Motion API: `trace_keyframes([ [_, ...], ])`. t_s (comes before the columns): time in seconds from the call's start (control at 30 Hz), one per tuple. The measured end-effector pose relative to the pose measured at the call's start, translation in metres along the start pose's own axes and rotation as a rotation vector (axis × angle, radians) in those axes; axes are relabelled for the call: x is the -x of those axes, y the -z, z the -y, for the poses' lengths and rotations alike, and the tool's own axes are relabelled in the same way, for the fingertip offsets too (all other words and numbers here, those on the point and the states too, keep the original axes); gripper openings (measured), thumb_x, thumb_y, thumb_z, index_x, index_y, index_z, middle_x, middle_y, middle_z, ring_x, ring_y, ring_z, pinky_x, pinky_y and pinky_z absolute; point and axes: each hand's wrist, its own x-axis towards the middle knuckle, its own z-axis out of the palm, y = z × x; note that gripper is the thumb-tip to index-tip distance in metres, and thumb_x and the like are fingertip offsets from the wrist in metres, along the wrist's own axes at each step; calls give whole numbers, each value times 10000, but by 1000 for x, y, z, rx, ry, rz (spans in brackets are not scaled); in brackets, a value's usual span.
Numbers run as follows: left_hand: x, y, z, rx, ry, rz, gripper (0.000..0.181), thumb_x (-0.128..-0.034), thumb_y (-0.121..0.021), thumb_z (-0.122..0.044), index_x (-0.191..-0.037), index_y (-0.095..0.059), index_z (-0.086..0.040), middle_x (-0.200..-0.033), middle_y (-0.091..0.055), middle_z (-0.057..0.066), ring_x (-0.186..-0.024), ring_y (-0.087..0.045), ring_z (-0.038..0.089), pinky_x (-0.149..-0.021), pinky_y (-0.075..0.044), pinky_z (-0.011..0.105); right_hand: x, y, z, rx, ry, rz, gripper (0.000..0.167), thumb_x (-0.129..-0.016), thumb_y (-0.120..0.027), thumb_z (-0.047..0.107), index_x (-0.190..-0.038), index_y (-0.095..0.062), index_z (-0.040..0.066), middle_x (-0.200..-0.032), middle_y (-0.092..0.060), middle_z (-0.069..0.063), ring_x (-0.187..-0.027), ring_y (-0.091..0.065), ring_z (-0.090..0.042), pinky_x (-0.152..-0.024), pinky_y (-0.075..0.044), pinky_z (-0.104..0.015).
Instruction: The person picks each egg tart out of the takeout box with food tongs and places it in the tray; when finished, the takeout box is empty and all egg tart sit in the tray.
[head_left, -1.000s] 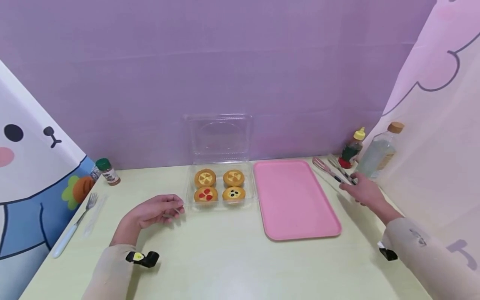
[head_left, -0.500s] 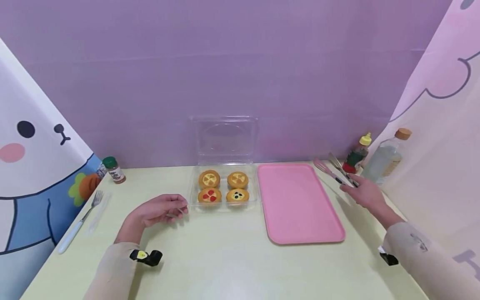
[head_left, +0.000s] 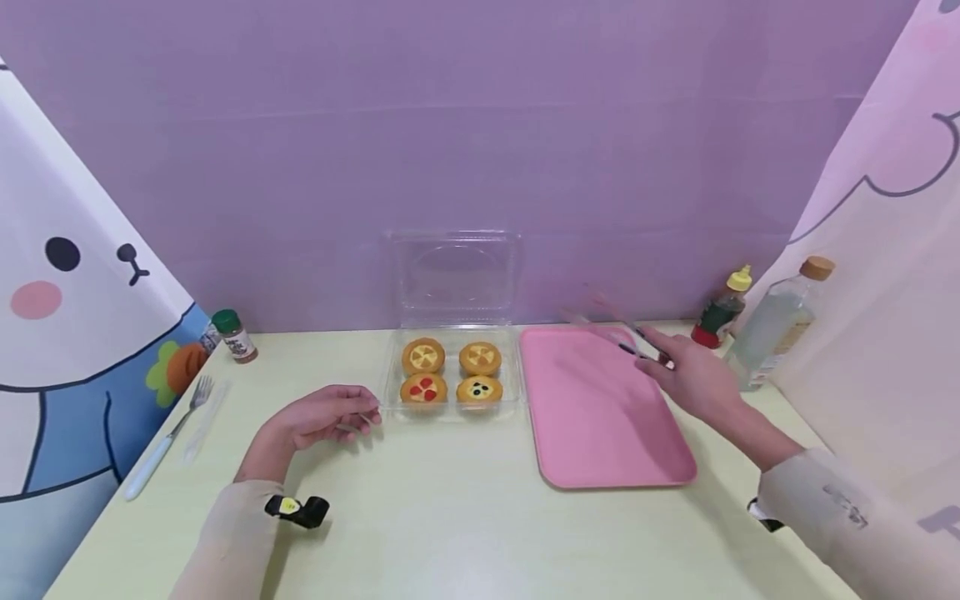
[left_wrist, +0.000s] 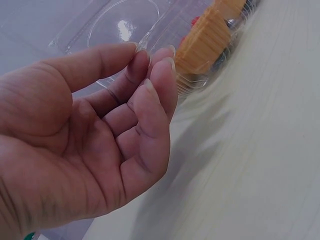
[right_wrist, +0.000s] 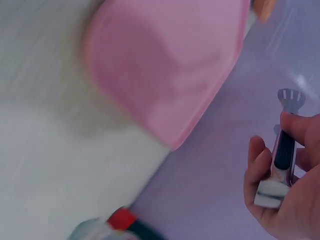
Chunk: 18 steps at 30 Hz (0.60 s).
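My left hand (head_left: pixel 324 417) pinches the left front corner of a clear plastic clamshell box (head_left: pixel 453 413) between thumb and forefinger, as the left wrist view shows. The box's lid (head_left: pixel 457 279) stands up at the back. Inside are several small tarts: one has red pieces (head_left: pixel 423 389), another dark dots (head_left: pixel 480 390), the others pale wedges (head_left: pixel 423 357). My right hand (head_left: pixel 697 379) holds metal tongs (right_wrist: pixel 284 150) with dark grips and a slotted tip. In the head view the tongs are blurred above the far part of the pink tray (head_left: pixel 600 433), arms apart, with nothing between them.
On the right stand a sauce bottle with yellow cap (head_left: pixel 723 308) and a clear bottle with brown cap (head_left: pixel 780 325). At left are a green-capped spice jar (head_left: pixel 235 337), a fork (head_left: pixel 168 437) and a clear plastic strip (head_left: pixel 204 425). A purple cloth (head_left: pixel 450 150) hangs behind.
My right hand has lifted the tongs from beside the bottles and swung them left over the tray. My left hand keeps its pinch on the box. The head view has shifted slightly.
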Motion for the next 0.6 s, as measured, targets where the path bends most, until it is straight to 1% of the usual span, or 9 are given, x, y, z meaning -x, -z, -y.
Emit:
trace_keyframes([
  [0.07,0,0,-1,-2,5,-7,241,-1024,-577,-306,-1084,-606,-75,-1009,-690,5,-864,-639,140,-708,-520,268,0,-2,14,-2,31,-13,576,-953,-678,312,-1471,-503,129,-878,-627,-76,-579,-461,-154,-483,-343,-303],
  [0.17,-1,1,-2,-9,0,-8,242,-1028,-571,-301,-1091,-605,-70,-1011,-691,-1,-867,-639,137,-718,-518,272,-1,-5,31,-1,65,-43,550,-937,-699,294,-1447,-541,161,-889,-630,-69,-588,-463,-151,-485,-347,-295],
  [0.27,-2,1,-3,-9,-2,-7,240,-1027,-570,-308,-1083,-610,-78,-1006,-690,-11,-863,-640,127,-720,-517,268,-2,-8,45,-15,105,-58,527,-933,-707,287,-1430,-565,185,-903,-636,-54,-627,-498,-155,-496,-362,-295],
  [0.37,-1,1,-3,-9,-10,0,241,-1027,-569,-314,-1071,-613,-81,-1002,-689,-12,-858,-640,121,-716,-519,265,-3,-12,56,-13,158,-64,510,-932,-713,278,-1418,-581,204,-927,-639,-41,-631,-517,-134,-486,-371,-292],
  [0.5,1,1,-1,-6,-20,6,250,-1027,-567,-312,-1076,-616,-72,-1005,-690,-4,-864,-642,125,-719,-523,271,-2,-19,68,37,225,-68,494,-922,-725,277,-1397,-604,221,-940,-626,-30,-544,-468,-100,-455,-354,-287],
  [0.6,1,0,-1,-6,-18,2,269,-1026,-569,-312,-1088,-615,-55,-1007,-691,2,-868,-643,128,-722,-523,276,-3,-25,75,81,272,-87,475,-908,-738,278,-1368,-631,227,-926,-623,-18,-533,-445,-93,-451,-348,-288],
])
